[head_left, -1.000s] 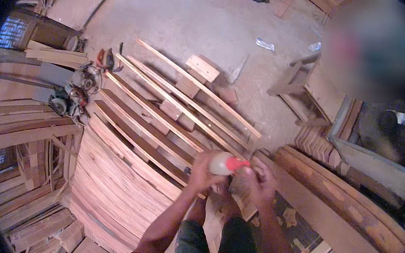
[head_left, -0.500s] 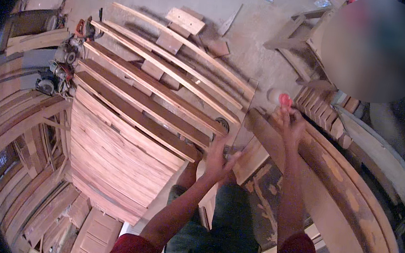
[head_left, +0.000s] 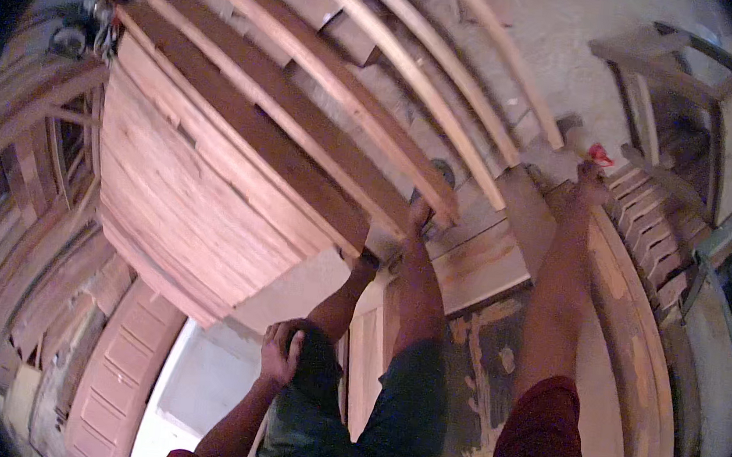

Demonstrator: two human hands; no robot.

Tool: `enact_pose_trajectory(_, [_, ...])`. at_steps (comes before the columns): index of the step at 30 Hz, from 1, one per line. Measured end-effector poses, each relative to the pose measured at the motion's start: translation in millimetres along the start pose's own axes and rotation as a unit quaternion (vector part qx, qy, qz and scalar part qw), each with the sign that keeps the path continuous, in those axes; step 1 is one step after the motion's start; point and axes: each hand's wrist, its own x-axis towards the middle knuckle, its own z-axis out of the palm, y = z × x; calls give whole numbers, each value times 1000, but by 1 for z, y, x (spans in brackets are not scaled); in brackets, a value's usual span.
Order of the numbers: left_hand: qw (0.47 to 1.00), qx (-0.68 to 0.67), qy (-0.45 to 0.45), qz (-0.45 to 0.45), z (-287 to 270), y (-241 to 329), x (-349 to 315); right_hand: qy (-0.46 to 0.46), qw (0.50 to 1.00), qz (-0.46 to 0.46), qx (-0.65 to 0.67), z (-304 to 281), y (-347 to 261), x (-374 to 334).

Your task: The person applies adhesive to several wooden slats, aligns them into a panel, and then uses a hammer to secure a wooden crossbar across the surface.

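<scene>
My left hand [head_left: 282,353] rests on my left knee, fingers laid over the dark green shorts [head_left: 312,426], with nothing in it. My right arm stretches far forward to the right. At its end my right hand [head_left: 592,184] is closed at a small red-topped object [head_left: 600,154]; blur hides its exact kind and the grip. Left of centre lies a pale wooden panel [head_left: 203,186]. Beside it several long planks [head_left: 310,73] stand on edge, side by side, running toward my feet.
Slotted wooden pieces [head_left: 649,216] and a wooden frame [head_left: 651,106] are at the right. A long curved-looking board [head_left: 624,341] runs along my right side. Power tools [head_left: 71,40] sit at the far left. A panelled door [head_left: 119,372] leans at the lower left.
My left hand has dropped back from above the plank ends to my knee. My right hand has reached farther out to the right, with the red-topped object. The view has turned and shifted.
</scene>
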Motion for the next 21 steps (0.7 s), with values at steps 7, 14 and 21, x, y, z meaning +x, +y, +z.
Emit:
enact_pose_trajectory(7, [997,37,-64,-30,35,-51,-17,42,999,-19,-1,-11,-91,-182])
enact_pose_trajectory(14, [989,35,-134,-55,78,-64,-49,-72,985,-156,-6,2,-161,-374])
enact_pose_trajectory(21, [987,46,-134,-80,111,-128,-77,-268,947,-178,-24,88,-191,-460])
